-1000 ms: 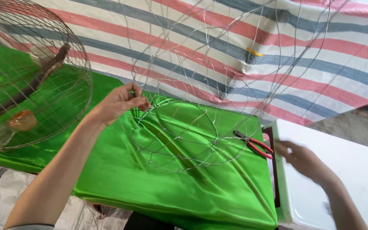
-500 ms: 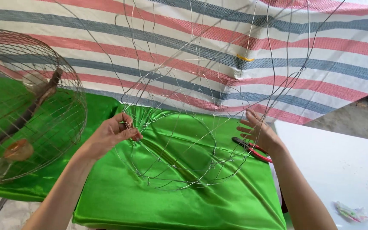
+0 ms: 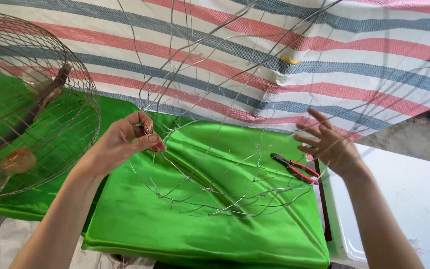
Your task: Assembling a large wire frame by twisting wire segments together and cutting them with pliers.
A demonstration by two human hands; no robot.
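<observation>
1. Head view: left hand point(image 3: 125, 142) pinches the wire frame point(image 3: 215, 164) at its rim; right hand point(image 3: 332, 147), fingers spread, touches the opposite side.
2. Frame hangs above the green-draped table point(image 3: 200, 229); red-handled pliers point(image 3: 294, 168) lie just beside the right hand.

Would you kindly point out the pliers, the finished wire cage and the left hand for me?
pliers point(image 3: 294, 168): head view, on the red handles.
finished wire cage point(image 3: 70, 99): head view, on its right wall.
left hand point(image 3: 125, 142): head view, on the palm.
</observation>
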